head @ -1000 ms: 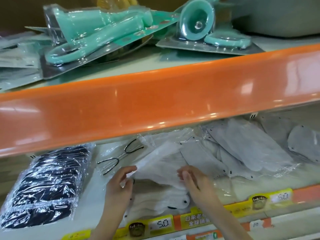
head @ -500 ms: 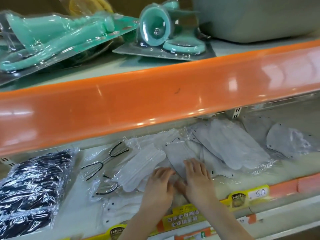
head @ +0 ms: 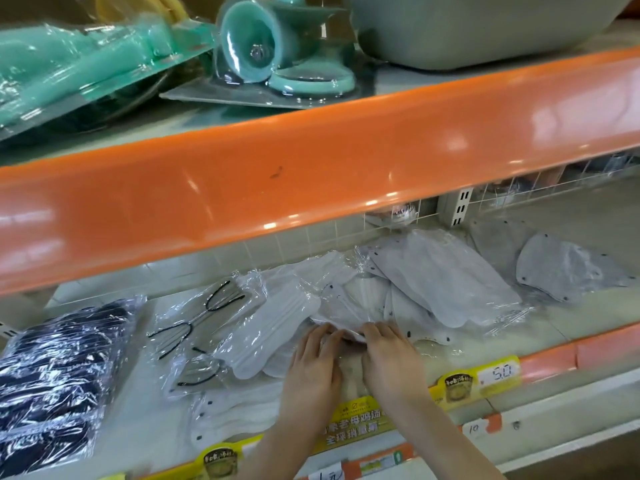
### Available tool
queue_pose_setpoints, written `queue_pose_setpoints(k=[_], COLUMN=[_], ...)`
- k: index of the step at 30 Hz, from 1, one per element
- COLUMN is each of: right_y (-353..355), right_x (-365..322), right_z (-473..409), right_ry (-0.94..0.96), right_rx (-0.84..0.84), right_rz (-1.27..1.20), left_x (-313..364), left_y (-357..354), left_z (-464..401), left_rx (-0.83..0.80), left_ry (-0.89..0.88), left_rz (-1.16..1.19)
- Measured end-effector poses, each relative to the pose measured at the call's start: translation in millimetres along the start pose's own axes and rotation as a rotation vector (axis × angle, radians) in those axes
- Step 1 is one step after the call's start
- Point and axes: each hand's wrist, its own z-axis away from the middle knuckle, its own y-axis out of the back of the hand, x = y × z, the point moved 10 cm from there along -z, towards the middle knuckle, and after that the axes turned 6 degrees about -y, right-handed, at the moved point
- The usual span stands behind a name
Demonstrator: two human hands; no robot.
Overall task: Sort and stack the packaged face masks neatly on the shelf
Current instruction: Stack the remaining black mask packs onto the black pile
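Clear-wrapped grey and white face masks lie in a loose heap on the lower shelf (head: 571, 320). My left hand (head: 313, 365) and my right hand (head: 389, 362) lie side by side on the heap's front, fingertips on the near edge of a grey mask packet (head: 341, 311). Whether the fingers pinch it I cannot tell. A white ribbed mask pack (head: 273, 327) lies just left of my left hand. A larger grey mask pack (head: 446, 278) lies behind and to the right. A pack of black masks (head: 59, 379) sits at the far left.
The orange front lip of the upper shelf (head: 311, 181) overhangs the masks. Teal packaged items (head: 277, 53) and a grey tub (head: 478, 26) stand on that upper shelf. Another grey mask (head: 568, 268) lies at the far right. Yellow price tags (head: 478, 379) line the lower shelf's front edge.
Both hands came together at the middle of the heap and laid the lifted mask packet down flat. The view has shifted to the right.
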Motion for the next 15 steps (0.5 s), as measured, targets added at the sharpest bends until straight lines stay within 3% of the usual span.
queue_pose_setpoints(k=[4,9,13,15], right_y=[14.6,73.8,131.0,153.4], right_x=[6.9,-17.2,-44.6,-52.0], right_z=[-5.2,-8.1,-12.5,-15.6], right_ry=[-0.056,0.161,0.299,0.311], right_rx=[-0.063,0.114,0.147,0.142], right_rz=[0.010,-0.104,-0.257,-0.390], left_x=[10.8,17.9,28.2,24.8], left_y=[5.9,19.8,61.5,82.8], left_z=[-1.5,-9.1,-34.5,-43.8], left_rx=[0.055,0.113,0.239,0.293], left_ry=[-0.078,-0.057,-0.055,0.035], left_rz=[-0.037,-0.017,-0.030,0.075])
